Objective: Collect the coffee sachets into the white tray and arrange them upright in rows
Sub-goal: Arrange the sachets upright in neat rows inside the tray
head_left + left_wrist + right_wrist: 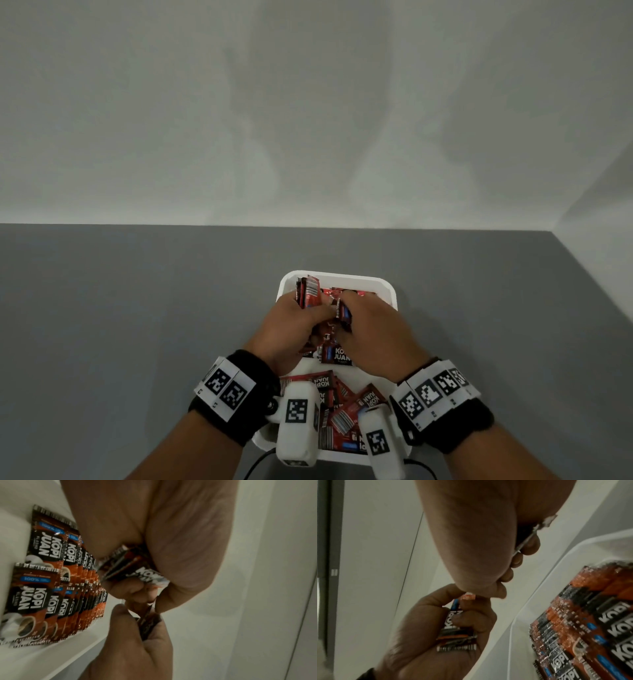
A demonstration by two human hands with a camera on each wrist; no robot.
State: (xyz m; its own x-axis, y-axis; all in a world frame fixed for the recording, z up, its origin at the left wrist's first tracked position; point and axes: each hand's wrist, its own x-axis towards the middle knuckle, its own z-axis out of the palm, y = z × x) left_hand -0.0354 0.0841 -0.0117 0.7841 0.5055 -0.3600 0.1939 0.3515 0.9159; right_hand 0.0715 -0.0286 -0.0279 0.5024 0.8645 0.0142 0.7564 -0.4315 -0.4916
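A white tray [337, 278] sits on the grey table, with red-and-black coffee sachets standing upright in rows [51, 588] [590, 628]. Both hands are over it. My left hand [294, 325] grips a small stack of sachets [309, 292] [133, 568] [455, 626] at the tray's far left. My right hand [373, 329] pinches a few sachets [344, 311] [149, 623] on edge, right beside the left hand's fingers. Several loose sachets [342, 404] lie flat in a white section under my wrists; I cannot tell if it is the same tray.
The grey table [137, 325] stretches bare to the left and right of the tray, up to a white wall [308, 120] behind. A dark cable [260, 462] runs off the near edge below the tray.
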